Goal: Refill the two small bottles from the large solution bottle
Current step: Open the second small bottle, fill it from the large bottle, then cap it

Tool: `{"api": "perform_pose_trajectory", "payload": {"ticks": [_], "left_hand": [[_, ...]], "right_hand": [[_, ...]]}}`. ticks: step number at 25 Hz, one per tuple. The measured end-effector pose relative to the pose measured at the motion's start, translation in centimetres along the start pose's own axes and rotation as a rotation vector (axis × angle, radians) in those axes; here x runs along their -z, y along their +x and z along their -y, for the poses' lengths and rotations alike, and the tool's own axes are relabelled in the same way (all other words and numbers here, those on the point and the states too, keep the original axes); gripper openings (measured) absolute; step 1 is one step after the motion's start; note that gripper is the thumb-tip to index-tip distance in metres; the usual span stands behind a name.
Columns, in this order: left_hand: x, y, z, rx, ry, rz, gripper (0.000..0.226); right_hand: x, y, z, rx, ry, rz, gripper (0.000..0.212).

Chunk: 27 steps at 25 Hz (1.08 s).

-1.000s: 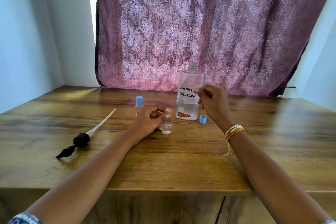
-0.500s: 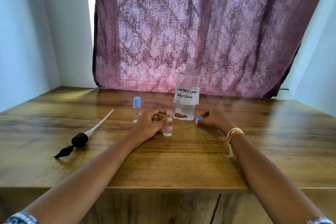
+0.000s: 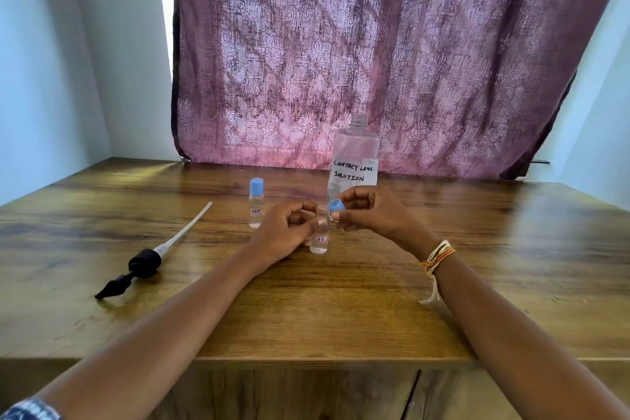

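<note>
"CONTACT LENS SOLUTION" on the large bottle (image 3: 354, 160); "17B" on the open small bottle (image 3: 319, 232).

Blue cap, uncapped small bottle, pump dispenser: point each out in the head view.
blue cap (image 3: 335, 205), head view, on its blue side wall.
uncapped small bottle (image 3: 319, 244), head view, on its lower body by the label.
pump dispenser (image 3: 145, 262), head view, on its black collar.

A wooden table (image 3: 341, 300) carries two small bottles (image 3: 256, 203), a large solution bottle (image 3: 354, 153) and a pump dispenser (image 3: 145, 262).
</note>
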<state>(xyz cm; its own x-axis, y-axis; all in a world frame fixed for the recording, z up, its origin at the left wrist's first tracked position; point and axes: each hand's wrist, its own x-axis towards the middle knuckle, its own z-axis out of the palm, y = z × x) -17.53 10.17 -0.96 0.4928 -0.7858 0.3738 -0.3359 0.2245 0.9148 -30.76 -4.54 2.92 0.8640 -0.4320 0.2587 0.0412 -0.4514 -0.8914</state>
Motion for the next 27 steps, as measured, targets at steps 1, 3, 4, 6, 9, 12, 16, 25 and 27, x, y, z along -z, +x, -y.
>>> {"api": "perform_pose_trajectory", "payload": {"ticks": [1, 3, 4, 6, 9, 12, 16, 25, 27], "left_hand": [[0.0, 0.0, -0.1, 0.001, 0.002, 0.003, 0.016], [-0.1, -0.2, -0.3, 0.006, 0.002, 0.005, 0.016], [-0.1, -0.2, -0.4, 0.008, 0.007, 0.002, 0.015], [-0.1, -0.2, -0.5, 0.011, 0.021, -0.007, 0.015], [-0.1, -0.2, -0.4, 0.007, 0.04, -0.011, 0.015], [0.0, -0.2, -0.3, -0.009, 0.045, -0.01, 0.016], [0.2, -0.2, -0.2, -0.03, 0.058, 0.006, 0.013], [0.2, 0.0, -0.3, -0.023, 0.097, 0.024, 0.018], [0.2, -0.1, -0.3, -0.02, 0.094, 0.021, 0.017]], "right_hand": [[0.0, 0.0, 0.1, 0.006, -0.002, 0.001, 0.032], [0.0, 0.0, 0.2, 0.018, 0.001, -0.006, 0.031], [0.0, 0.0, 0.3, 0.02, 0.014, -0.005, 0.031], [-0.1, -0.1, 0.5, 0.033, 0.034, 0.016, 0.03], [-0.5, -0.3, 0.6, 0.101, -0.017, 0.013, 0.03], [-1.1, -0.3, 0.6, 0.166, -0.024, -0.042, 0.034], [-1.5, -0.3, 0.7, 0.23, -0.048, -0.076, 0.031], [-1.8, -0.7, 1.3, 0.246, -0.049, -0.045, 0.032], [-2.0, -0.7, 1.3, 0.242, -0.046, -0.071, 0.03]]}}
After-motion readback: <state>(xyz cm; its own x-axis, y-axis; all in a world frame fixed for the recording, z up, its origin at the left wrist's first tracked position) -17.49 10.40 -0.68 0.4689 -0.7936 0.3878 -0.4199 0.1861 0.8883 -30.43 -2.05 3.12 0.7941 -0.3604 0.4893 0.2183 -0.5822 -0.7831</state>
